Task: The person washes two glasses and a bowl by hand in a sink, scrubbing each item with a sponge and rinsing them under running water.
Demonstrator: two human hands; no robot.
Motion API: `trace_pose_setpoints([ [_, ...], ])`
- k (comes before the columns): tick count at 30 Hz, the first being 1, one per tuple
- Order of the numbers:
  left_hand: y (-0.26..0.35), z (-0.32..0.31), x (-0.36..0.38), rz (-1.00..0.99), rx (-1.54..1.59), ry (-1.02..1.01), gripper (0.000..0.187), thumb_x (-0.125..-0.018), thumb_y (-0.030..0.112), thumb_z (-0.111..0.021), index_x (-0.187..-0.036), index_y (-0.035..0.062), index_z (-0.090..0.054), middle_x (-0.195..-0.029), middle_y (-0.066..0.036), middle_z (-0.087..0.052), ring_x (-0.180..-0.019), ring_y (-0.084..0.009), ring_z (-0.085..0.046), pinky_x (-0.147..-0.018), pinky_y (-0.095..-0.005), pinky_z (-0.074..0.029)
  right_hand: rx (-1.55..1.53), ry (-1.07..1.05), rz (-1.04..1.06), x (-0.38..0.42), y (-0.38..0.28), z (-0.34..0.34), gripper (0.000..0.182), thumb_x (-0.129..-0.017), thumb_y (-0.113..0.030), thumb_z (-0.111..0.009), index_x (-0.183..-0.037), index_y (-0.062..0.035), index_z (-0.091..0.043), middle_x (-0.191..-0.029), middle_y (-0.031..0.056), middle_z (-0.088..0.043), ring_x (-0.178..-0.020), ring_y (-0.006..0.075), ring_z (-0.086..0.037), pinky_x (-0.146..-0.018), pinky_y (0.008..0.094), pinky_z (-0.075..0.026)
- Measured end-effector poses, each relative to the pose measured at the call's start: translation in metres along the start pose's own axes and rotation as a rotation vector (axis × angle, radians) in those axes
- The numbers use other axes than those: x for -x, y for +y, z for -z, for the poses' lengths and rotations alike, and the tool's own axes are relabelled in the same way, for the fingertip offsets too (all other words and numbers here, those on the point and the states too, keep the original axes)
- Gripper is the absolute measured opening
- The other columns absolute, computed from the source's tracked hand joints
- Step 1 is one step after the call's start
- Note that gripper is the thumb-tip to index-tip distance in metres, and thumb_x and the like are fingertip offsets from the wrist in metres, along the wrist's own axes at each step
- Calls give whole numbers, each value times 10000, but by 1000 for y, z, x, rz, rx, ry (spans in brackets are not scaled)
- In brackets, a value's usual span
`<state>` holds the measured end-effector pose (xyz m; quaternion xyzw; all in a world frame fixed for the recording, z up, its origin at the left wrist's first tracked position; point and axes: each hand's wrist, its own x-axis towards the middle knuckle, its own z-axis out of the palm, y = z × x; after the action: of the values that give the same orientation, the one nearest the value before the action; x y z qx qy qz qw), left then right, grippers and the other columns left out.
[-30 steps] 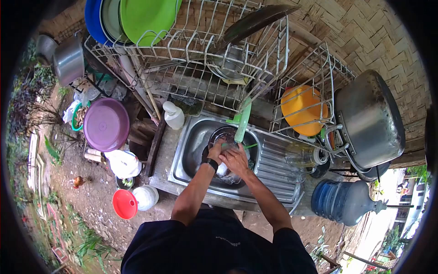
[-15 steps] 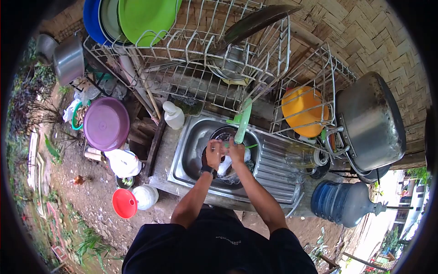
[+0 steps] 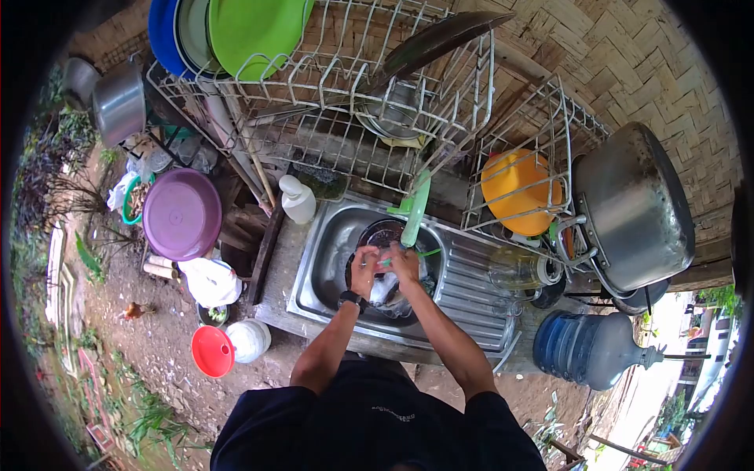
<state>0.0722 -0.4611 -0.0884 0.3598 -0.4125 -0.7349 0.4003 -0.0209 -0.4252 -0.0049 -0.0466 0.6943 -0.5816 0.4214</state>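
Sink (image 3: 323, 239) | left hand (image 3: 364, 269) above, loosely curved | right hand (image 3: 404, 265) alongside, fingers bent | openness and hold: cannot tell

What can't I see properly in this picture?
In the head view:
What the left hand and right hand hold, if anything: they and the blur hide it.
Things in the sink: hands partly cover them.
Writing on the shirt: too small to read.
Top of the green dish: cut off by the picture's edge.

Sink (image 3: 320, 255): glossy, smooth metal. Large pot (image 3: 636, 212): scuffed metal. Basin (image 3: 182, 215): smooth plastic. Wall (image 3: 628, 71): rough, matt weave.
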Motion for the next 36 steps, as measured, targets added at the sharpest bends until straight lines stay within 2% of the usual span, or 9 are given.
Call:
trace_pose_setpoints([
  [7, 12, 17, -9, 749, 373, 32, 348, -927, 439, -482, -1150, 173, -503, -1068, -41, -578, -877, -206, -616, -710, -316, -526, 583, -169, 628, -4, 8, 14, 377, -870, -351, -618, -779, 12, -663, -644, 46, -632, -560, 104, -548, -517, 288, -429],
  [10, 12, 5, 6, 504, 295, 139, 262, -867, 252, -629, -1044, 115, -492, -1028, -69, -585, -842, -194, -611, -641, -318, -526, 454, -69, 520, -34, 36, 17, 338, -851, -388, -633, -853, -51, -652, -727, 36, -641, -654, 126, -591, -568, 298, -466],
  [12, 1, -6, 23, 194, 117, 185, 376, -766, 73, -716, -1050, 68, -469, -1005, -105, -566, -841, -178, -588, -608, -303, -504, 49, -132, 31, -39, 41, 16, 334, -842, -392, -641, -963, -83, -613, -830, 38, -629, -713, 153, -604, -603, 304, -493],
  [15, 18, -20, 42, -344, -764, 187, 426, -742, 67, -722, -1075, 49, -456, -968, -93, -542, -849, -176, -580, -616, -308, -496, -347, -185, -413, -27, 32, 4, 458, -810, -412, -671, -1132, -125, -515, -959, 35, -582, -786, 192, -601, -639, 325, -524],
  [17, 21, -25, 48, -228, -436, 241, 315, -786, 61, -668, -1042, 70, -484, -936, -59, -525, -866, -163, -554, -692, -348, -484, -350, -164, -454, -22, 28, 4, 484, -791, -398, -699, -1137, -117, -510, -937, 34, -588, -781, 199, -605, -652, 327, -520],
  [20, 17, -18, 41, 348, 381, 314, 138, -925, 252, -514, -992, 132, -527, -911, -4, -546, -867, -148, -544, -757, -352, -470, -49, -26, -50, -32, 43, 4, 615, -736, -248, -770, -1230, -73, -449, -1035, 95, -593, -833, 189, -611, -733, 309, -505],
  [24, -33, 13, -13, 690, 417, 8, 340, -955, 387, -402, -1122, 126, -543, -1073, -67, -604, -921, -222, -595, -881, -408, -488, 51, -51, 441, 12, 19, -7, 694, -650, -110, -802, -1243, -14, -455, -1104, 139, -568, -1000, 211, -574, -864, 328, -468],
  [33, 5, -25, -47, 838, 713, -160, 343, -918, 397, -518, -1129, 129, -554, -964, -61, -635, -842, -208, -626, -781, -361, -531, 933, 124, 1121, 42, -7, 29, 520, -786, -230, -643, -1239, -31, -485, -1202, 216, -527, -1110, 337, -537, -1047, 479, -324],
  [36, -1, -33, -44, 726, 684, -57, 339, -909, 417, -539, -1089, 134, -583, -953, -66, -636, -834, -214, -624, -780, -353, -521, 1068, -125, 1171, 37, -2, 41, 370, -854, -263, -546, -1142, -32, -569, -1104, 216, -581, -1069, 328, -561, -1050, 521, -295],
])
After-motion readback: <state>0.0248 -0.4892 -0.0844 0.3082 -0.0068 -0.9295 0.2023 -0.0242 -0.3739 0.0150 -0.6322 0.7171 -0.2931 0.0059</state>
